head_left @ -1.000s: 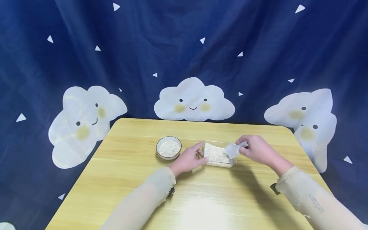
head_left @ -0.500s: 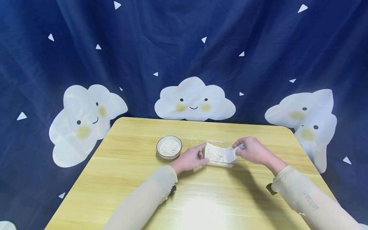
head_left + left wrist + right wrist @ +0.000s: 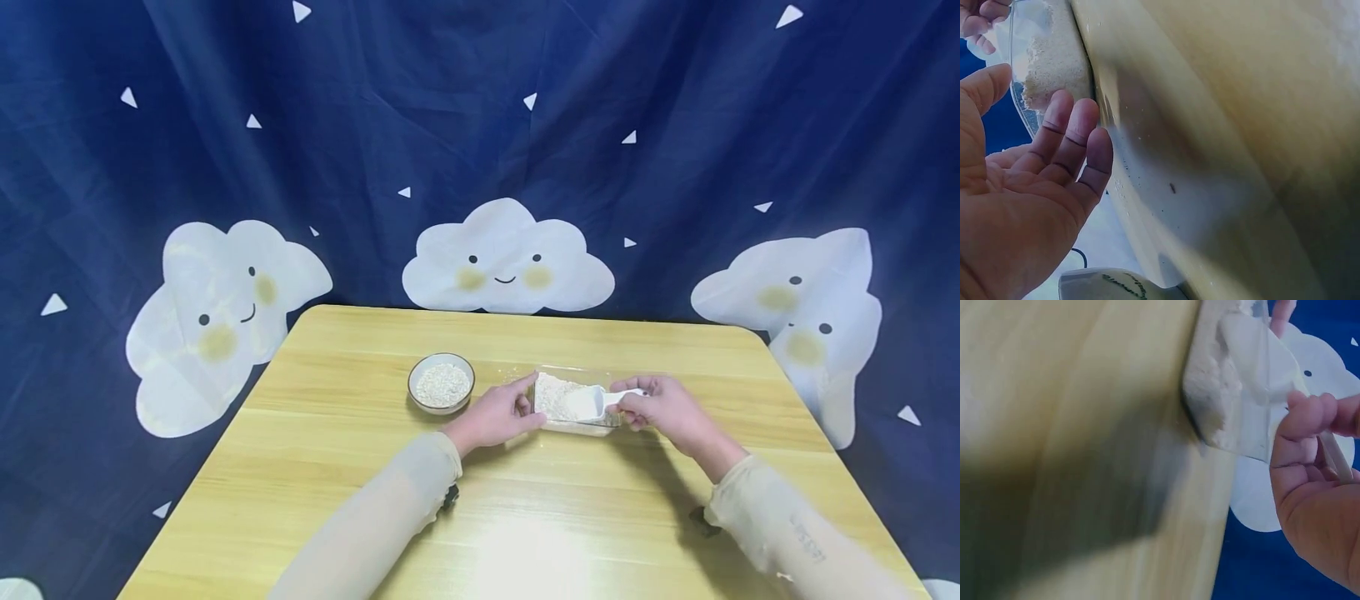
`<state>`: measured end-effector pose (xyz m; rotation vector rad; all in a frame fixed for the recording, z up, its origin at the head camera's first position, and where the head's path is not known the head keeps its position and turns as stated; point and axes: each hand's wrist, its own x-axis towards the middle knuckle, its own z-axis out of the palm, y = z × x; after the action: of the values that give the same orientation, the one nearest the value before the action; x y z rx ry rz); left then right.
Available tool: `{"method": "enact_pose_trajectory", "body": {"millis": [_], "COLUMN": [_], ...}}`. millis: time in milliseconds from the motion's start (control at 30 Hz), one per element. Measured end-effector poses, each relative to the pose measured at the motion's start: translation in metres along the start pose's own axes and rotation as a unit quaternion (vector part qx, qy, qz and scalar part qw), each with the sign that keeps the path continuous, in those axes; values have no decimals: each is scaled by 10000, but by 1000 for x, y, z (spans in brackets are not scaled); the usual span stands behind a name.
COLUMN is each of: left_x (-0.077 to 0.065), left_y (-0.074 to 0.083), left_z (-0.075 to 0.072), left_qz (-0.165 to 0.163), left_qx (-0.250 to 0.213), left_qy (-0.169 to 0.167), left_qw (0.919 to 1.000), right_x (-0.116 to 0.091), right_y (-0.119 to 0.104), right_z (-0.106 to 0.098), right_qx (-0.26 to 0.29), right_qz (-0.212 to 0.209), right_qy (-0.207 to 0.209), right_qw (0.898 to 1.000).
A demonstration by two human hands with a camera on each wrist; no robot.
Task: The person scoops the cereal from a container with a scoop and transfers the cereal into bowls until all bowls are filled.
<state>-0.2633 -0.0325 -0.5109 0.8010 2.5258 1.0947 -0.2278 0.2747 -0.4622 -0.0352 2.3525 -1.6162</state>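
Observation:
A clear rectangular container (image 3: 577, 429) holding pale oat flakes sits on the table. My left hand (image 3: 498, 415) grips its left end, index finger at the back corner and thumb at the front. In the left wrist view, the other fingers (image 3: 1079, 134) of that hand curl loosely beside the container wall. My right hand (image 3: 663, 408) pinches the handle of a white scoop (image 3: 590, 403) at the container's right end. The scoop's bowl lies low among the oats inside the walls; the right wrist view shows the scoop (image 3: 1260, 353) through the clear side.
A white bowl with a dark rim (image 3: 441, 408), partly filled with oat flakes, stands left of the container, close to my left hand. A few crumbs lie on the wooden table (image 3: 337, 467) between them. A blue curtain (image 3: 480, 150) with cloud prints hangs behind the table.
The scoop has gone from tilted at the container's right side to lying lower and flatter in the oats. My right hand has lowered with it. My left hand stays in place.

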Motion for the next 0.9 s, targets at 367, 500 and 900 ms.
{"method": "enact_pose_trajectory", "body": {"millis": [367,500,900], "left_x": [-1,-1,-1], "left_y": [1,1,-1], "left_z": [-2,-2,-1], "left_qz": [10,-37,-116], "left_qx": [62,66,-74], "left_qy": [-68,-41,30], "left_qw": [10000,10000,9999], "right_x": [5,7,9], "right_y": [7,6,10], "right_z": [17,21,37], "right_qx": [343,384,714], "right_qz": [7,14,206], "right_qy": [426,493,762], "right_qw": [9985,9980,9943]}}
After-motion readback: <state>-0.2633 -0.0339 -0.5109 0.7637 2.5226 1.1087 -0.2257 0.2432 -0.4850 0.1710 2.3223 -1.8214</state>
